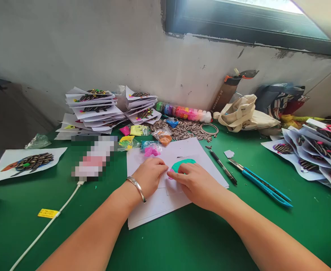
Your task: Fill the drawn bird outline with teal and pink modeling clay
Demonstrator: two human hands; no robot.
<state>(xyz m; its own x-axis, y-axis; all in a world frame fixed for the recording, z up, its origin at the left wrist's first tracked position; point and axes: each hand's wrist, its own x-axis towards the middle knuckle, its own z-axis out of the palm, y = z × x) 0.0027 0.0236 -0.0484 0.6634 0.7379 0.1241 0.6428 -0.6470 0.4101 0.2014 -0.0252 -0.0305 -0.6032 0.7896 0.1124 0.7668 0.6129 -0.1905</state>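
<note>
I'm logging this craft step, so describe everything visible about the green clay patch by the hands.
The green clay patch is a flat, matte teal blob with a rounded upper edge, soft like modelling clay. It lies pressed onto white paper on the green table. The right hand covers its lower part, fingertips at its left edge; the left hand rests on the paper beside it, apparently not touching.

Grey plaster wall (97,45), scuffed, chipped under window frame (238,22). Frame dark, upper right; bright daylight at pane (269,4). Green table top (182,241) butts against wall. Pale side wall (326,94) angles in far right.
</note>
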